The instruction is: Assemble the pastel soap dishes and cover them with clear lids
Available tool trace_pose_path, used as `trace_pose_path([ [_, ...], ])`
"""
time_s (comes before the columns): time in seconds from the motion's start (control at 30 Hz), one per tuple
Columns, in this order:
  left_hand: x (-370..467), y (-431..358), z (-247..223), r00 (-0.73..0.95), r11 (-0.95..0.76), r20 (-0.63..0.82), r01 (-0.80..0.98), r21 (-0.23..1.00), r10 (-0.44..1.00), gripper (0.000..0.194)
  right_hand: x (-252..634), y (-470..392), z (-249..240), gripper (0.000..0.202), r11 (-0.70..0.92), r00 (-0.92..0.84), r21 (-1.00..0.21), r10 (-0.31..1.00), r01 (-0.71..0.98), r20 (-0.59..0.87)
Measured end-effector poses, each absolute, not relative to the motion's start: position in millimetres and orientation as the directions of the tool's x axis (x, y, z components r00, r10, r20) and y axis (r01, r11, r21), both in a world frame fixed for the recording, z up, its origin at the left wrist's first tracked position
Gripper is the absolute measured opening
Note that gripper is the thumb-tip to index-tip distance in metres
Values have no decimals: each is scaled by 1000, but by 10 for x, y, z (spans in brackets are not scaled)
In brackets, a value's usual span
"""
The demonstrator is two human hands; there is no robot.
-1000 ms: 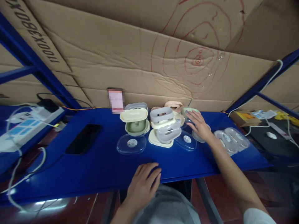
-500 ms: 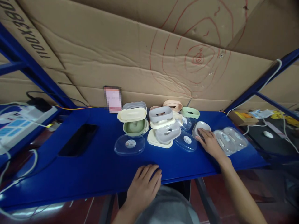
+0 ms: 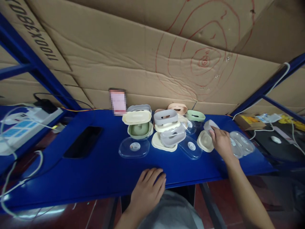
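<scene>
My right hand point(image 3: 222, 143) grips a small grey plastic box point(image 3: 210, 126) by its side, tilted up from the table. Just below it sits a cream plastic box point(image 3: 205, 141). Beside my right hand lie clear oval lids point(image 3: 243, 143) with round stickers. My left hand point(image 3: 150, 187) rests flat at the table's front edge with fingers stretched out, holding nothing. Mid-table is a loose pile: a grey slotted cover point(image 3: 165, 117), a clear cover point(image 3: 173, 136), a green box point(image 3: 139, 130) and a pale yellow tray point(image 3: 137, 117).
A clear stickered lid point(image 3: 133, 148) lies left of the pile. Farther left is a black phone point(image 3: 83, 142), and a power strip point(image 3: 30, 127) with cables. A lit screen point(image 3: 118, 102) leans on the cardboard wall point(image 3: 119, 57). A green slotted cover point(image 3: 196, 115) lies behind.
My right hand has lifted and tilted the grey box rightward and away, uncovering the cream box beneath. My left hand stays in place. The view has shifted slightly.
</scene>
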State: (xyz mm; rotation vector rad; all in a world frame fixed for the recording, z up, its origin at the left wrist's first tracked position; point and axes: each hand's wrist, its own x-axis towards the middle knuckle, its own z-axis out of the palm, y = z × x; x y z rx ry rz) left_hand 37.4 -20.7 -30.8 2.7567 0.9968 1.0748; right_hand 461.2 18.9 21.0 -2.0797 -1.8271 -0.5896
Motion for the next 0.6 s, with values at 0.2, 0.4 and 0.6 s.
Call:
trace_pose_path([
  [0.2, 385, -203, -302, 545, -792, 609, 556, 252, 576, 26, 4413, 565, 417, 44, 47, -86, 88, 858, 995, 506],
  [0.4, 372, -193, -302, 553, -803, 612, 539, 255, 565, 26, 4474, 277, 376, 46, -10, -20, 57, 862, 998, 506],
  [0.6, 372, -203, -310, 558, -804, 606, 537, 257, 567, 24, 4498, -407, 91, 44, -29, 21, 9, 882, 1000, 470],
])
